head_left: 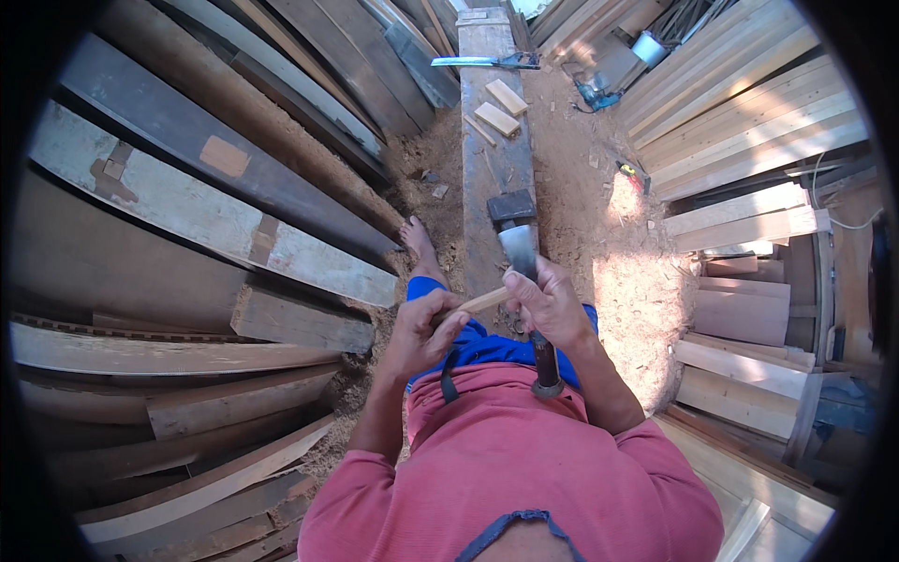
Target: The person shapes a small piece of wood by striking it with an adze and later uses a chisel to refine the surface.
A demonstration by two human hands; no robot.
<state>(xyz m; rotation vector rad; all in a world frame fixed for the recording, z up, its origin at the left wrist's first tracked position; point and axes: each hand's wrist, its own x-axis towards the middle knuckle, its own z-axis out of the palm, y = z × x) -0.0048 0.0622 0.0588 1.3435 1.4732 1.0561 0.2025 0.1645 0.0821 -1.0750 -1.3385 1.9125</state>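
We are holding a small wooden peg point(484, 301), pale, slim and short, in our left hand point(421, 330), whose grip is closing around its near end; our right hand point(548, 304) is clasping a hatchet point(521, 251) just below its grey blade, its dark handle running down toward our lap; the peg is sitting between both hands, above a long beam point(492, 155) lying on the sawdust floor point(599, 225).

Left hand point(423, 330) curled into loose fist, fingers closed, forearm rising from lower left. Right hand point(551, 302) just right of it, fingers wrapped tight, wrist bent, forearm from lower right. Hands near, nearly touching.
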